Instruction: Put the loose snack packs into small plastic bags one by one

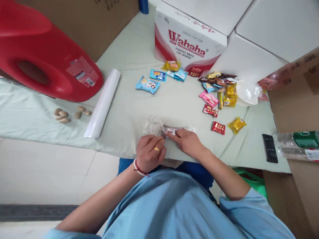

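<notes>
Near the table's front edge lies a dark-wrapped snack (171,130) with crumpled clear plastic wrap (152,125) around it. The plastic bunches up on the left and sticks out a little on the right. My left hand (151,151), fingers curled and pinched together, grips the plastic at the snack's left end. My right hand (188,142) holds the snack from the right, index finger reaching along it toward my left hand. Its thumb and lower fingers are partly hidden. Closest to my right hand are a small red packet (218,128) and a yellow packet (237,125).
A white roll (102,104), several brown stones (63,114) and a big red jug (50,56) are at left. Blue packets (148,85) lie before a Wahaha box (189,41). Right are heaped snacks (209,99), a white bowl (243,94), a black phone-like device (269,148) and bottles (299,139).
</notes>
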### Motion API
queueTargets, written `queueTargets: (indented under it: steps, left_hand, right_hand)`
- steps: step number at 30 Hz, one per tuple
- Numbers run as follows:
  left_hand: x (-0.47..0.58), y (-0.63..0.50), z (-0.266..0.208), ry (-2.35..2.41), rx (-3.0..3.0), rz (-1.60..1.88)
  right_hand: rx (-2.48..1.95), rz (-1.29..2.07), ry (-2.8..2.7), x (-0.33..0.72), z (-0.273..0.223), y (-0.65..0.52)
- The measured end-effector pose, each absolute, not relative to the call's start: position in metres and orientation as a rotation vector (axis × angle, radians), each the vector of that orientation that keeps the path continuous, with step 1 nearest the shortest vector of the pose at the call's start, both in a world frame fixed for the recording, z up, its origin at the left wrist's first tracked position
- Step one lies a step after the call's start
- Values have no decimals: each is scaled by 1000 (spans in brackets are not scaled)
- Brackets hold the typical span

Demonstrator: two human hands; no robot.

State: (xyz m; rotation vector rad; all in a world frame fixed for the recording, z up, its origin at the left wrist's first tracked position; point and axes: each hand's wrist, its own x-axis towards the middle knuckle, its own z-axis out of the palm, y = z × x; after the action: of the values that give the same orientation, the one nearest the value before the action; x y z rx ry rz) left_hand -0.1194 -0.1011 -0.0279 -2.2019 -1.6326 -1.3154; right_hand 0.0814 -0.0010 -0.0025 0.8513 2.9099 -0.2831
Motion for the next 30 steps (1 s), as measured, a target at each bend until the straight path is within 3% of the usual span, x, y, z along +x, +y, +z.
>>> queueTargets:
  steps: [8,12,22,27,30]
  left_hand:
    - [-117,-79,-20,-1901,-2507,-599]
    - [-133,-97,-35,-1846,-2382,-559]
    - [-131,-87,-31,-2018,-2316,-276]
    - [-125,-66,-36,-2456,-2241,-671]
    - [-125,-62,-38,-2757,-2195,-1559]
  right_hand:
    - [874,-557,3023,91,-8,-2]
    - [959,-707,3106,95,-21,-1]
    - [1097,-587,2827,80,-15,10]
    - [1179,-729,3033,89,-32,8]
    - [1238,-834,3137,94,-35,5]
